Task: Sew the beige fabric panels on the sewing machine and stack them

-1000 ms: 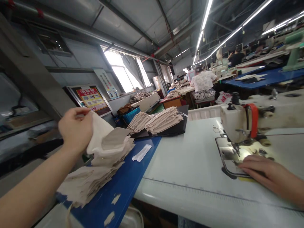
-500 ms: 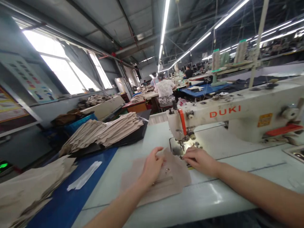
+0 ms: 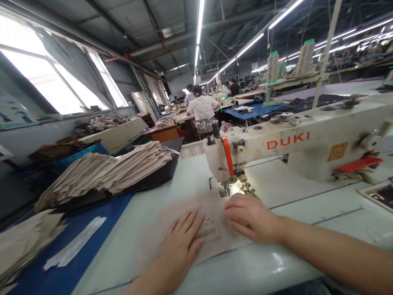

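A beige fabric piece point(image 3: 184, 207) lies flat on the pale sewing table point(image 3: 190, 172), just in front of the needle of a white DUKI sewing machine point(image 3: 294, 141). My left hand point(image 3: 179, 246) rests flat on the fabric, fingers stretched out. A small metal ring point(image 3: 208, 220) and a strap sit on the fabric between my hands. My right hand point(image 3: 248, 217) lies palm down on the fabric's right part, close under the needle, fingers extended.
Stacks of beige fabric pieces point(image 3: 107, 172) lie on a black tray at the left. More pieces point(image 3: 24, 241) and a white strip point(image 3: 73, 246) sit on a blue board point(image 3: 101, 213). Thread cones point(image 3: 272, 65) stand behind the machine. Another person point(image 3: 201, 110) sits further back.
My left hand carried a fabric piece from the left stack to the machine, laid it down and flattened on it. My right hand came onto the fabric. The view swung right.
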`<state>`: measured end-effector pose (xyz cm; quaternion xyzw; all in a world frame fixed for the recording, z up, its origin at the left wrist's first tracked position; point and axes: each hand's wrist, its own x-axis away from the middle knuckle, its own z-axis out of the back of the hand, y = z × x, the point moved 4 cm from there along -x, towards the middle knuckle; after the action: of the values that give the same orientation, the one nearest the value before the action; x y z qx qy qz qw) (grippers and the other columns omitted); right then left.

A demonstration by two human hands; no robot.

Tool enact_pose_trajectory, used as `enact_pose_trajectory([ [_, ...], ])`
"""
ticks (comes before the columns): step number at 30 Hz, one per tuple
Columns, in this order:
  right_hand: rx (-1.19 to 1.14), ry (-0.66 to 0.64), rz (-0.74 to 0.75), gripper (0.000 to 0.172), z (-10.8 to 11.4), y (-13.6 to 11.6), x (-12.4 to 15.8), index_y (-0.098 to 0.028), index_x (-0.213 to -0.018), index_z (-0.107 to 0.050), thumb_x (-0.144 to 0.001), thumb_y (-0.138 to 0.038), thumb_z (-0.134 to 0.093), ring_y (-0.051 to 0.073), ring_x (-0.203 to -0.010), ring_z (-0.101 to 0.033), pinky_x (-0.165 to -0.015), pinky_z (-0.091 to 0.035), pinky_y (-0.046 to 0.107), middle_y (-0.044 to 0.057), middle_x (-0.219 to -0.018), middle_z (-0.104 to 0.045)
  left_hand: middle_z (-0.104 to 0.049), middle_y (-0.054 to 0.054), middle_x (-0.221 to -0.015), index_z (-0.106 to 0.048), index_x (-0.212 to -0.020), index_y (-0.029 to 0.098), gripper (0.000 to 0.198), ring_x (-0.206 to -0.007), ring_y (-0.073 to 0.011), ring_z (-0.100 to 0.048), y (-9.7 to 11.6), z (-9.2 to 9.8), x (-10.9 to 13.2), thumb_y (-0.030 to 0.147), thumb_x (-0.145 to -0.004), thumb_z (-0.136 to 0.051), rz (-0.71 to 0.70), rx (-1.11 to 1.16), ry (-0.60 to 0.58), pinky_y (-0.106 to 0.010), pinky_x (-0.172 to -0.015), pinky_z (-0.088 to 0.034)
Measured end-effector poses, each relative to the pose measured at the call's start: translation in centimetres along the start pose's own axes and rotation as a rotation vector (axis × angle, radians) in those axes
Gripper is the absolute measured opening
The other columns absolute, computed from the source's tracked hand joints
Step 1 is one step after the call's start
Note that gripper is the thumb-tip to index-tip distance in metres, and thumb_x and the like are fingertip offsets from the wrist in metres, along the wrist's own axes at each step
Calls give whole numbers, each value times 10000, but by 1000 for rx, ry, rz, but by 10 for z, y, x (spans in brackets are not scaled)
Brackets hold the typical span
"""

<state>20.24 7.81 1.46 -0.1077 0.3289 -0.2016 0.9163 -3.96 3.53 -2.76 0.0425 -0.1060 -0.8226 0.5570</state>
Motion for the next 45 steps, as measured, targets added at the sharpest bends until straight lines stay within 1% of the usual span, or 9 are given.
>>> enact_pose_trajectory([
  [4, -54, -225, 8, 220, -12, -9, -1, -179, -1026, -724, -966, -235, -520, 217, -926, -617, -885, -506, 352, 90, -966, -705, -295, -21, -1628, -301, -1553, 401, 552, -1500, -276, -268, -4, 9, 9, 443, -1013, -404, 38, 2, 7, -534, -1212, -216],
  [8, -44, -233, 9, 275, -17, -7, 4, -189, -1078, -729, -1003, -244, -470, 238, -1007, -641, -940, -510, 387, 112, -1075, -715, -292, -60, -1630, -363, -1541, 324, 547, -1500, -277, -268, 5, 17, 19, 428, -1009, -435, 79, 3, 36, -543, -1215, -211],
  [11, -28, -195, 31, 268, -18, -4, 8, -227, -1132, -725, -998, -255, -494, 243, -1058, -659, -982, -515, 394, 98, -1119, -728, -397, -74, -1583, -457, -1488, 280, 492, -1459, -251, -362, -8, 28, 29, 376, -1006, -440, 81, 3, 208, -505, -1212, -258],
  [17, 29, -129, 32, 280, -17, 2, 12, -252, -1183, -719, -988, -273, -518, 231, -1079, -692, -950, -575, 354, 68, -1128, -749, -684, -105, -1296, -691, -1196, 182, 391, -1226, -263, -617, -128, 80, 78, 345, -918, -468, 506, -132, 535, -421, -1088, -456],
  [20, 62, -88, 40, 271, -17, 6, 12, -255, -1150, -733, -982, -276, -521, 220, -1052, -711, -917, -599, 329, 59, -1102, -759, -727, -149, -1190, -732, -1064, 147, 379, -1135, -317, -662, -182, 104, 105, 339, -857, -478, 664, -177, 566, -449, -1023, -492],
  [23, 89, -55, 30, 259, -18, 12, 14, -259, -1098, -754, -977, -295, -527, 214, -1008, -730, -881, -615, 307, 58, -1080, -766, -767, -139, -1068, -765, -913, 168, 346, -1015, -317, -708, -209, 106, 121, 367, -817, -498, 746, -182, 528, -418, -956, -528],
  [30, 144, -1, 32, 259, -18, 20, 18, -284, -1041, -783, -967, -339, -541, 224, -935, -756, -815, -640, 301, 50, -1027, -783, -753, -112, -1148, -785, -967, 177, 407, -1091, -280, -684, -220, 86, 128, 368, -881, -435, 748, -177, 498, -369, -1012, -485],
  [36, 163, -25, 99, 228, -16, 26, 21, -307, -1076, -776, -929, -324, -603, 217, -898, -766, -796, -637, 251, 35, -1029, -787, -758, -106, -1132, -787, -980, 181, 418, -1052, -278, -694, -218, 84, 131, 337, -901, -407, 741, -191, 508, -366, -970, -507],
  [45, 123, 41, 17, 258, -22, 31, 29, -321, -1025, -789, -963, -395, -550, 213, -889, -765, -820, -630, 247, 35, -1000, -789, -746, -117, -1160, -793, -986, 189, 397, -1084, -285, -679, -214, 85, 130, 328, -904, -430, 730, -228, 522, -377, -999, -496],
])
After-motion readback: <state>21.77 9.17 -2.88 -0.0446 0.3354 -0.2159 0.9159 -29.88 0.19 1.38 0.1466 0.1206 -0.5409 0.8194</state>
